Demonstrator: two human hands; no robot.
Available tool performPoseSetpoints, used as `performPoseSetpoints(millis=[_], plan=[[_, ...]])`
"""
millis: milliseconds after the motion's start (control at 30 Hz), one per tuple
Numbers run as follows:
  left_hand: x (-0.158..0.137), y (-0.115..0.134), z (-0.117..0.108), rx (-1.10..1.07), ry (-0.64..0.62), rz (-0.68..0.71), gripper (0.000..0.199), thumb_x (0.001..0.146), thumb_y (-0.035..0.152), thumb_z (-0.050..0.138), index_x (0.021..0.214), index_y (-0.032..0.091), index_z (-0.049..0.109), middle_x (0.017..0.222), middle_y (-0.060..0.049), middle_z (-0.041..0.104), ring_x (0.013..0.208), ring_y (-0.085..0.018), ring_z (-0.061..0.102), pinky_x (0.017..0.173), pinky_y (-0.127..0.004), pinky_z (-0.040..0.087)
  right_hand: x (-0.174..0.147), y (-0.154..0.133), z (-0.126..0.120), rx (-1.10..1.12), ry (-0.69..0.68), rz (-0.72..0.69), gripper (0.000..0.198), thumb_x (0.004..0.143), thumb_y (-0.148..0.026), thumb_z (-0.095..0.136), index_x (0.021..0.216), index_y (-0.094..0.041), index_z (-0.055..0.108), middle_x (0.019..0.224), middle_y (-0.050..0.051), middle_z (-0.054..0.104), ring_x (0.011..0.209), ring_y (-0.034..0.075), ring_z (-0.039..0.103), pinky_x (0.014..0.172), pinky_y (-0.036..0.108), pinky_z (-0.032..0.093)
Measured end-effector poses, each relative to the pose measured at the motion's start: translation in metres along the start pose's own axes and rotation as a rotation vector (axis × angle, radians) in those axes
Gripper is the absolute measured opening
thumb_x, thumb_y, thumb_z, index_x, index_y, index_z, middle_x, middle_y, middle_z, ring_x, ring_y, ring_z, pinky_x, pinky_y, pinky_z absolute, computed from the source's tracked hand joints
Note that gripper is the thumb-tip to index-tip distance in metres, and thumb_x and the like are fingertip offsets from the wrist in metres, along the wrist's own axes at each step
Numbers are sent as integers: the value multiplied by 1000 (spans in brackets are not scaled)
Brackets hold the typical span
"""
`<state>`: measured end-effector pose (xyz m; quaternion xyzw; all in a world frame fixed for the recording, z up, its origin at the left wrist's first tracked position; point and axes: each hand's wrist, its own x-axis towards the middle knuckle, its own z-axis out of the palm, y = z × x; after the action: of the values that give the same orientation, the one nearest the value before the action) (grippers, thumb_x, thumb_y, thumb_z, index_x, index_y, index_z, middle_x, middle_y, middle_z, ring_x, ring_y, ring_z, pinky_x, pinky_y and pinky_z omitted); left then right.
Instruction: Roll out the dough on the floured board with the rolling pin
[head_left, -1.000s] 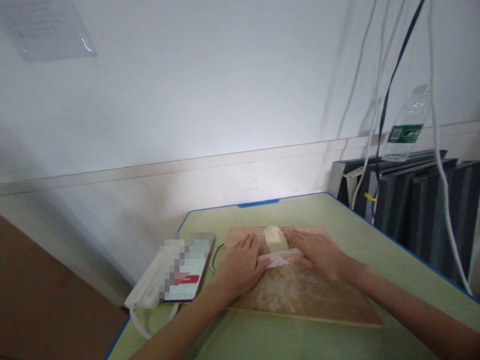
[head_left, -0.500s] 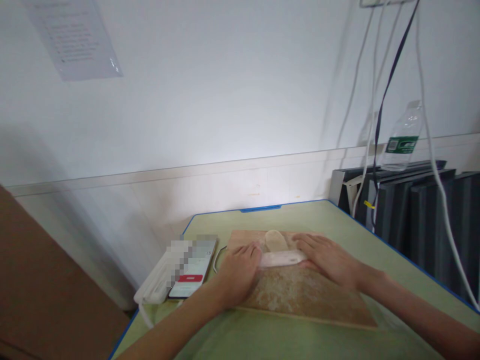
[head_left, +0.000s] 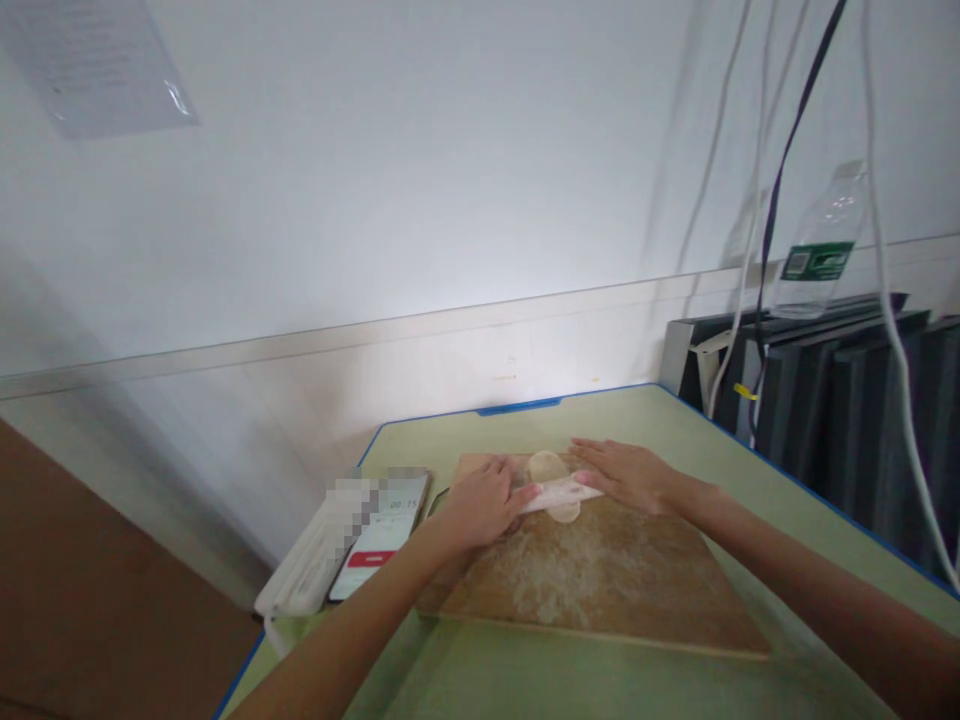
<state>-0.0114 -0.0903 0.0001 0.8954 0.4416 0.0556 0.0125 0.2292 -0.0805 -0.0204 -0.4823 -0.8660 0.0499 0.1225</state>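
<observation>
A pale rolling pin lies crosswise over a thin flat piece of dough. The dough shows on the far side of the pin and as a smaller rounded edge on the near side. My left hand grips the pin's left end, thumb along it. At the right end my right hand presses on the pin, its fingers stretched forward and its thumb against the wood. Beneath everything is a wooden board dusted with flour. Both ends of the pin are hidden by my hands.
Left of the board, a phone with a lit timer screen lies beside a white power strip or box. A plastic bottle stands on dark panels at right, near hanging cables. The green table meets the wall.
Both hands and the rolling pin have moved away from me across the dough, so a dough edge now shows on the near side. The camera view has shifted slightly.
</observation>
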Motion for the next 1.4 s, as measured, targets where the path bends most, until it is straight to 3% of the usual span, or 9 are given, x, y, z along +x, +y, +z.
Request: performPoseSetpoints(millis=[100,233,467,667,800,933,1100,1233,1400], plan=[[-1,0,4,-17,-29,-14,55,92,49,16,113,12,51,124,-14,50,119,-22,42,99,-36,31,-6,-7,-4,15,-25,-52,53,88,-53,25,129,-25,43,130,8,48,118,27,43,97,48,30],[-10,3,7,-31,-51,-35,62,90,53,16,123,8,44,132,-16,41,123,-25,37,100,-40,30,-22,-18,-10,72,10,-137,46,89,-46,30,129,-27,43,129,6,50,117,25,44,97,47,29],[-28,17,11,-23,-35,30,65,89,54,20,131,6,34,137,-17,34,128,-23,29,105,-36,23,-48,-27,3,64,24,-95,58,87,-51,34,133,-15,37,136,12,39,124,25,35,101,46,27],[-44,27,11,10,5,43,55,91,44,32,134,10,28,139,-13,32,129,-21,26,104,-36,25,-63,-31,9,28,90,-132,47,89,-42,35,131,-22,39,133,9,44,119,23,42,100,45,31],[-53,29,12,62,39,127,37,88,30,44,123,14,41,138,-8,36,128,-19,28,104,-34,26,-68,-33,9,36,135,-159,40,90,-39,36,123,-22,49,124,7,54,115,23,47,98,43,36],[-51,29,8,119,23,18,19,86,25,47,103,17,51,114,-7,54,106,-21,49,90,-34,40,-56,-31,0,-110,136,-195,39,90,-36,35,116,-14,54,116,14,59,109,26,52,97,44,36],[-35,22,5,198,60,-77,17,88,27,43,98,16,50,100,-7,56,93,-23,53,80,-37,43,-23,-19,-22,-187,105,-252,44,90,-37,34,121,-8,48,124,18,52,116,26,46,98,43,33],[-26,17,9,212,74,-127,24,89,35,40,96,15,50,93,-9,59,85,-25,56,73,-37,44,2,-7,-26,-66,-1,-123,54,89,-47,30,126,-9,43,124,16,52,112,26,49,92,41,40],[-25,17,13,201,69,-139,30,90,42,34,92,17,50,87,-8,61,80,-24,58,67,-34,43,30,4,-14,-36,2,-24,59,89,-51,20,130,-12,41,132,14,44,121,26,40,100,46,29]])
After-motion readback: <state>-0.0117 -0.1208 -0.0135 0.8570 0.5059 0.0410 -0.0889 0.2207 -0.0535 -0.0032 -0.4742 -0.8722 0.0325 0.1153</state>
